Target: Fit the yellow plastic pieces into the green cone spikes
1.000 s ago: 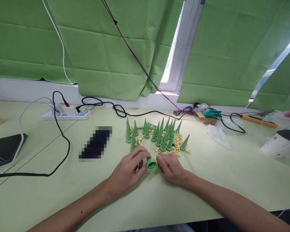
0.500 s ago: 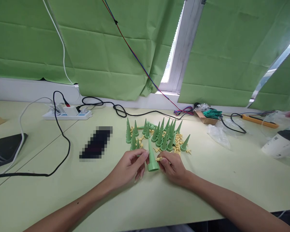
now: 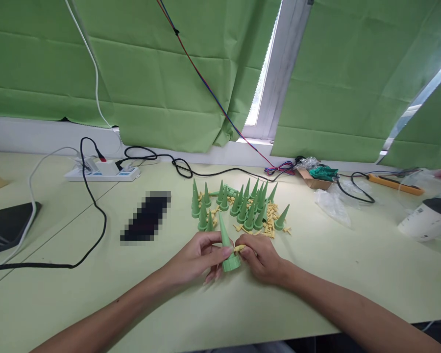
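Note:
My left hand (image 3: 200, 257) grips a green plastic cone (image 3: 226, 242), its tip leaning away and its wide collar toward me. Between the thumb and forefinger of my right hand (image 3: 260, 257) is a small yellow plastic piece (image 3: 238, 248), its end against the cone's side; whether it sits in a hole there I cannot tell. Just beyond my hands stand several more green cones (image 3: 250, 215), mostly upright on the table (image 3: 316, 284). Loose yellow pieces (image 3: 270, 223) lie scattered among them.
A pixelated dark patch (image 3: 145, 218) covers something left of the cones. Farther left are a power strip (image 3: 103, 172), a black cable (image 3: 102, 230) and a dark flat device (image 3: 11, 225). To the right are a small cardboard box (image 3: 314, 180), clear plastic bags (image 3: 332, 207) and a white cup (image 3: 428, 223).
The held cone has come slightly nearer me and tilted left, with my left thumb lower on it. My right hand's yellow piece now meets the cone's side.

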A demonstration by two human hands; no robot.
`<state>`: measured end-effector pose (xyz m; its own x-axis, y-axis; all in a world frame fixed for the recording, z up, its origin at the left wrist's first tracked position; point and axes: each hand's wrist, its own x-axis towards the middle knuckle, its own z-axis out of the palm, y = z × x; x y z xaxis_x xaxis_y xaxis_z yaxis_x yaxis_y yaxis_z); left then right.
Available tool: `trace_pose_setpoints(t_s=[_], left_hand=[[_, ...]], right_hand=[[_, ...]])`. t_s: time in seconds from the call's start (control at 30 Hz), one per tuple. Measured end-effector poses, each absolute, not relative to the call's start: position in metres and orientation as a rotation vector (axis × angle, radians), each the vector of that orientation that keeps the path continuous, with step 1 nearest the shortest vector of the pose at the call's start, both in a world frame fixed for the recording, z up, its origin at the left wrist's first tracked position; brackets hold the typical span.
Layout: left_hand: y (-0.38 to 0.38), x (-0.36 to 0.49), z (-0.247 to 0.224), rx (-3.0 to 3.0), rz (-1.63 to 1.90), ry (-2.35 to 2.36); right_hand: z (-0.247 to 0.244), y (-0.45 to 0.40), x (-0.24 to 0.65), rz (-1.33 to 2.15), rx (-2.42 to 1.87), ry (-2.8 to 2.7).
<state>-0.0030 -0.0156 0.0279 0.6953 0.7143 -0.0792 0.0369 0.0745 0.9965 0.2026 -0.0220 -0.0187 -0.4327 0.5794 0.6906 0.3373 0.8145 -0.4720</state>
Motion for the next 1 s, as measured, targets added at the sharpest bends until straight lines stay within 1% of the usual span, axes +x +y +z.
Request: trace_pose_setpoints(t_s=[0.43,0.73,1.0], left_hand=[[-0.017,-0.005,0.030,1.603,0.587,0.705],[-0.018,-0.005,0.030,2.015,0.664,0.809],[-0.018,-0.006,0.021,2.274,0.693,0.769]], right_hand=[[-0.021,-0.021,0.205,0.391,-0.697,-2.090],[-0.019,-0.021,0.206,0.503,-0.791,-2.137],[-0.020,-0.021,0.207,0.478,-0.821,-2.167]])
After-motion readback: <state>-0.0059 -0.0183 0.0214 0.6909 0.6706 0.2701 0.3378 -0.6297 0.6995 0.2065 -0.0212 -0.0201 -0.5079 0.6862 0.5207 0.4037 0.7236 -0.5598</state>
